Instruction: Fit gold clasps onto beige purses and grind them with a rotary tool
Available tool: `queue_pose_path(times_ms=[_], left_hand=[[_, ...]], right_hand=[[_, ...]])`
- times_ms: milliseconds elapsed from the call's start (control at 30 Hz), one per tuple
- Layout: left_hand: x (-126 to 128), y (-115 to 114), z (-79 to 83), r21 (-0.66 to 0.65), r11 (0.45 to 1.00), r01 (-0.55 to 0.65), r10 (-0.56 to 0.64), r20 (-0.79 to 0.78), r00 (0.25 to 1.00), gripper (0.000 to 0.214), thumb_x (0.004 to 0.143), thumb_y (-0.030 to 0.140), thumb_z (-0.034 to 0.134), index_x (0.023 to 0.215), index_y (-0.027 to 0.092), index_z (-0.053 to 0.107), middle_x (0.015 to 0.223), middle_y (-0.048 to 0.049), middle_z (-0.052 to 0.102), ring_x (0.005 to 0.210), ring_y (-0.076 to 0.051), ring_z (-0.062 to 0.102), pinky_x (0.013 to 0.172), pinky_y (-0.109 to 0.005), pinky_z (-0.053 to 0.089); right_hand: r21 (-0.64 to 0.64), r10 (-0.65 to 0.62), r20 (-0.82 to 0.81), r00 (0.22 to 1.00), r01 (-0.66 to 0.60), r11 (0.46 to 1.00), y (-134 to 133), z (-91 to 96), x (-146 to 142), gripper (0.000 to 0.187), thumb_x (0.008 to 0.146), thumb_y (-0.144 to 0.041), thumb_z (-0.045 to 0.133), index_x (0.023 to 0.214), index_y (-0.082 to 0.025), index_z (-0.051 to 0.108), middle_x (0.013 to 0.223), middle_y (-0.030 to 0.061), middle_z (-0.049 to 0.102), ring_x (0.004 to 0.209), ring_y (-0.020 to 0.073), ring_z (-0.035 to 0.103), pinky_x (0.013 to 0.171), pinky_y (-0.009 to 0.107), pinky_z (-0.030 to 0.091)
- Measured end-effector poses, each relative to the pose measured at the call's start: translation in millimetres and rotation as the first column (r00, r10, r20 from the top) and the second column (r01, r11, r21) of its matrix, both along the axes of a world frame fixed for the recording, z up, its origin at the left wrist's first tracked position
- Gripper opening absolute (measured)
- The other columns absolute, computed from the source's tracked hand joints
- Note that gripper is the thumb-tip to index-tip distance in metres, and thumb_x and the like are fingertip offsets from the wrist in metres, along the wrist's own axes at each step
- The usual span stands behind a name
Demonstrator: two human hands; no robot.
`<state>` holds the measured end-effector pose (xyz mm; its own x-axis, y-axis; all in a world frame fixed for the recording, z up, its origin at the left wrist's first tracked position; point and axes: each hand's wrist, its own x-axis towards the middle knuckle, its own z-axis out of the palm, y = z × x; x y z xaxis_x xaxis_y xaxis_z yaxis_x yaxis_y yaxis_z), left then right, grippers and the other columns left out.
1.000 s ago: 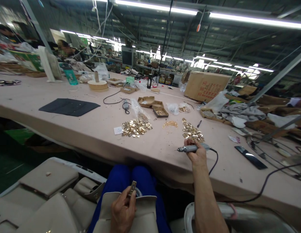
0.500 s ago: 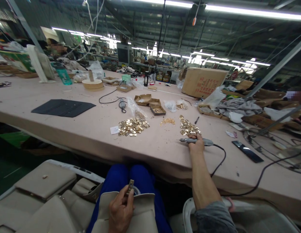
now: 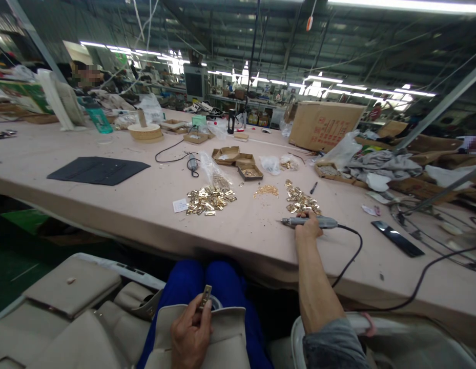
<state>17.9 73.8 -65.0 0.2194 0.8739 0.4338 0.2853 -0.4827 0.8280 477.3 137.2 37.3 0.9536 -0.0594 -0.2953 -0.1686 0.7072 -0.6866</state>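
My left hand [image 3: 191, 328] is closed in a pinch on a small gold metal plate [image 3: 206, 295], held upright over a beige leather bag [image 3: 226, 333] on my lap. On the table my right hand [image 3: 308, 225] wraps round a grey electric screwdriver [image 3: 325, 222], its thin bit pointing left and its black cable trailing right. Just beyond that hand lies a heap of gold metal fittings [image 3: 299, 197]. Further left are a bigger heap of gold plates [image 3: 207, 200] and a scatter of tiny gold screws [image 3: 266, 190].
Small open cardboard boxes [image 3: 250, 171] stand behind the heaps. A black flat sheet [image 3: 97, 170] lies at the left and a phone [image 3: 397, 239] at the right. Beige bags [image 3: 72, 282] are piled beside my left leg. A large carton [image 3: 324, 127] stands at the back right.
My right hand and the electric screwdriver have shifted slightly left along the table. The left hand keeps its pinch on the gold plate, nearly still.
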Motion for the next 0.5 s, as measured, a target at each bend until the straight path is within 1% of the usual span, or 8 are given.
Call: queue_pose_path(times_ms=[100, 200, 333, 500], left_hand=[[0.9, -0.3, 7.9, -0.005, 1.000, 0.001, -0.001, -0.008, 1.000, 0.029, 0.097, 0.041, 0.066, 0.115, 0.018, 0.070, 0.055, 0.0062, 0.068, 0.040, -0.014, 0.064, 0.046, -0.020, 0.056], [1.5, -0.1, 11.7, -0.008, 1.000, 0.007, -0.007, -0.004, 1.000, 0.029, 0.097, 0.041, 0.066, 0.114, 0.018, 0.070, 0.053, 0.0065, 0.067, 0.039, -0.015, 0.063, 0.044, -0.020, 0.056], [1.7, 0.2, 10.2, -0.009, 1.000, 0.003, -0.003, 0.002, 1.000, 0.029, 0.097, 0.041, 0.066, 0.114, 0.018, 0.070, 0.055, 0.0058, 0.069, 0.040, -0.015, 0.064, 0.044, -0.021, 0.056], [1.8, 0.3, 8.6, 0.035, 0.999, -0.012, 0.012, 0.001, 1.000, 0.028, 0.098, 0.041, 0.065, 0.114, 0.019, 0.069, 0.052, 0.0081, 0.066, 0.038, -0.014, 0.062, 0.045, -0.019, 0.055]], right_hand=[[0.001, -0.012, 0.015, 1.000, 0.012, 1.000, -0.1, -1.0, -0.2, 0.034, 0.076, -0.012, 0.070, 0.087, -0.024, 0.040, 0.074, -0.0052, 0.059, 0.051, 0.0081, 0.051, 0.040, 0.021, 0.054], [0.004, -0.013, 0.029, 1.000, 0.013, 1.000, 0.5, -2.6, -0.9, 0.034, 0.076, -0.012, 0.071, 0.087, -0.024, 0.040, 0.074, -0.0053, 0.059, 0.051, 0.0083, 0.052, 0.042, 0.021, 0.055], [0.014, -0.001, 0.053, 0.999, 0.000, 1.000, 0.3, -4.5, -1.6, 0.034, 0.077, -0.012, 0.073, 0.085, -0.023, 0.041, 0.073, -0.0051, 0.059, 0.051, 0.0078, 0.052, 0.045, 0.021, 0.055], [0.040, 0.026, 0.059, 0.998, -0.029, 0.999, -4.7, -6.2, 0.2, 0.029, 0.079, -0.010, 0.071, 0.084, -0.021, 0.044, 0.072, -0.0051, 0.059, 0.052, 0.0072, 0.052, 0.048, 0.021, 0.056]])
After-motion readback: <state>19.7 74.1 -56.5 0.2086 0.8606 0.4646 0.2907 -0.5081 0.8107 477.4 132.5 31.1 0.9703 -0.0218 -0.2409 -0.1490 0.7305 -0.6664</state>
